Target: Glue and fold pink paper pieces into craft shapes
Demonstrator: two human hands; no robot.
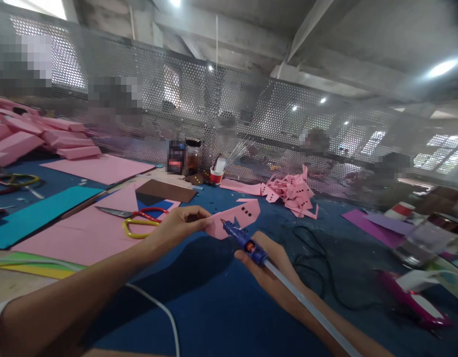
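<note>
Pinched in my left hand (190, 220) is a pink paper cutout (247, 210) with several small dark squares on it. My right hand (268, 255) grips a blue hot glue gun (244, 240), and a long translucent glue stick (307, 302) runs out of its back. The gun's nozzle points at the cutout's near part; whether it touches the paper I cannot tell. Scissors with red and yellow handles (142, 225) lie beside my left wrist, on a large pink sheet (76, 233).
Similar pink cutouts (290, 191) are heaped at the back. Folded pink pieces (39, 131) pile up at the left, near a teal strip (46, 213). A red-and-white cup (216, 176) stands by the perforated screen (266, 119). At right lie a magenta tool (415, 300) and dark cord (325, 258).
</note>
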